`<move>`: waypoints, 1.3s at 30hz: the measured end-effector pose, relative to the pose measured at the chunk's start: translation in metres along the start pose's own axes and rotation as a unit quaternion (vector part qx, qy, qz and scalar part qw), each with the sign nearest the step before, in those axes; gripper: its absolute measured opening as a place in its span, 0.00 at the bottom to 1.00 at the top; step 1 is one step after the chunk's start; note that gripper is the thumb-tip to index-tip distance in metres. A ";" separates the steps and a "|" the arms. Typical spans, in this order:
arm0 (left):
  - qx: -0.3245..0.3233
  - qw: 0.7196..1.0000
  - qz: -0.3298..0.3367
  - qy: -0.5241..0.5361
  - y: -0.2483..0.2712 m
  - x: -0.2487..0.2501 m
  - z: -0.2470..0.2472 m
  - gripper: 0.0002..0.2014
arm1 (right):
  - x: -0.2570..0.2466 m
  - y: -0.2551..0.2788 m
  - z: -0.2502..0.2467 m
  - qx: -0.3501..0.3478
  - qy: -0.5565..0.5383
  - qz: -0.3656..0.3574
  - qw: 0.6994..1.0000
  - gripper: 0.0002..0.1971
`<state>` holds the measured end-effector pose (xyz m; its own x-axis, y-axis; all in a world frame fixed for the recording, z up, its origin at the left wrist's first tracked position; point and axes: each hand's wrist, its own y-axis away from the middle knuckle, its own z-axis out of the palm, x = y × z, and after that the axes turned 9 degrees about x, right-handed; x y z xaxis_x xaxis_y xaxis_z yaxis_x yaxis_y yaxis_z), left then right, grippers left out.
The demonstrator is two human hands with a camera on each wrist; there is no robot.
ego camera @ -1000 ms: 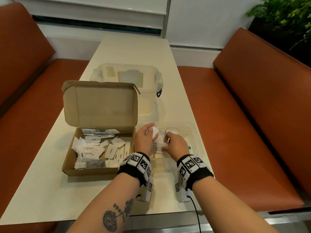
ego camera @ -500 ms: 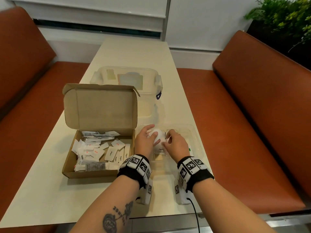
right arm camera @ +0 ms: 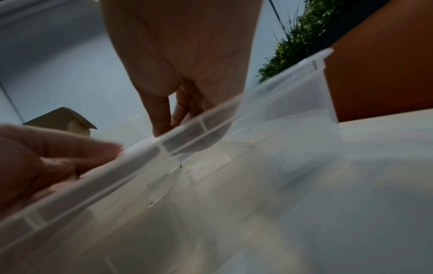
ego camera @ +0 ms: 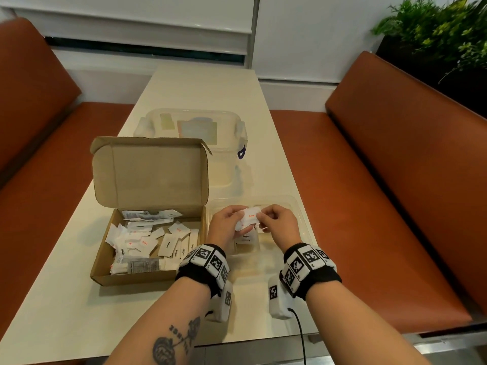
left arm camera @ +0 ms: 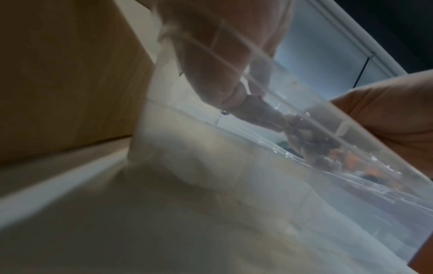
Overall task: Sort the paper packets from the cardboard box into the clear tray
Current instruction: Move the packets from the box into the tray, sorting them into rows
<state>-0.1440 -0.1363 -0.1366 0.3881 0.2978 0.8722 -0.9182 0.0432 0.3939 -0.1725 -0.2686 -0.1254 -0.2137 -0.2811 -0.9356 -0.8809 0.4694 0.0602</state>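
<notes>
An open cardboard box (ego camera: 105,264) on the table holds several white paper packets (ego camera: 147,241). To its right stands the clear tray (ego camera: 300,214). Above the tray my left hand (ego camera: 229,225) and right hand (ego camera: 276,222) together pinch a small bunch of white packets (ego camera: 249,218), the top one printed in red. More packets (ego camera: 246,239) lie in the tray below them. In the left wrist view my left hand (left arm camera: 225,61) shows blurred through the tray wall (left arm camera: 257,166). The right wrist view has my right hand's fingers (right arm camera: 164,115) curled behind the tray rim (right arm camera: 211,128).
A clear lidded plastic tub (ego camera: 195,133) stands behind the box, whose lid (ego camera: 150,172) is raised upright. Brown benches (ego camera: 395,180) run along both sides of the cream table (ego camera: 79,325). A potted plant (ego camera: 434,30) is at the far right.
Both hands have lifted slightly and the packets between them have been turned, so the red print now faces up. The camera has tilted a little.
</notes>
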 end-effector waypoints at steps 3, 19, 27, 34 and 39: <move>-0.006 0.999 0.031 -0.038 0.001 -0.002 -0.001 0.13 | 0.003 -0.002 -0.003 0.004 -0.018 0.007 1.000 0.06; 0.053 0.993 0.082 -0.071 -0.005 -0.010 -0.003 0.13 | 0.008 -0.010 -0.020 0.057 0.245 0.032 0.967 0.04; 0.048 0.992 0.082 -0.083 -0.005 -0.011 -0.004 0.14 | 0.010 -0.008 -0.005 0.055 0.388 -0.041 0.919 0.08; 0.051 0.992 0.080 -0.086 -0.004 -0.010 -0.003 0.14 | 0.017 -0.007 -0.002 0.011 0.445 -0.099 0.890 0.13; 0.049 0.991 0.082 -0.091 -0.003 -0.010 -0.003 0.13 | 0.020 -0.011 -0.009 -0.045 0.450 -0.152 0.879 0.16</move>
<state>-0.1450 -0.1365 -0.1473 0.2501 0.1157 0.9613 -0.9614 -0.0881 0.2607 -0.1711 -0.2866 -0.1414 -0.1741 -0.9496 -0.2605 -0.9764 0.2009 -0.0797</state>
